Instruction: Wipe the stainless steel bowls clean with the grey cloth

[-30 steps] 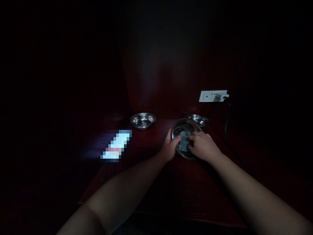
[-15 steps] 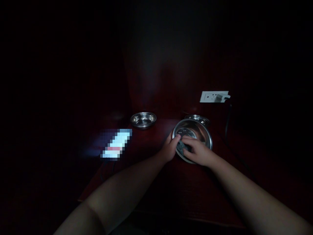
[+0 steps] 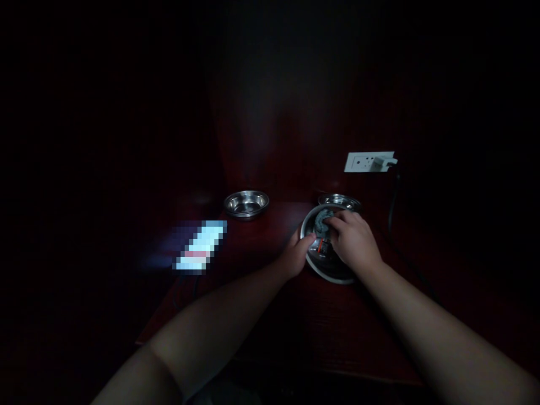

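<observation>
The scene is very dark. A shiny steel bowl (image 3: 333, 269) lies tilted on the dark red wooden table (image 3: 270, 315). My left hand (image 3: 295, 256) grips its left rim with curled fingers. My right hand (image 3: 353, 241) is inside the bowl, fingers closed on a grey cloth (image 3: 323, 220) pressed against the bowl's far inner side. A small red reflection shows on the metal between my hands.
Behind the held bowl stands a second steel bowl (image 3: 340, 201); a third (image 3: 246, 203) stands at the back left. A lit, blurred-out phone screen (image 3: 200, 246) lies at the left. A white wall socket (image 3: 367, 162) with a plug and a black cable (image 3: 393, 197) is at the back right.
My right hand slid with the cloth from the bowl's near left side to its far side. The bowl's tilt shifted slightly. My left hand stayed on the rim.
</observation>
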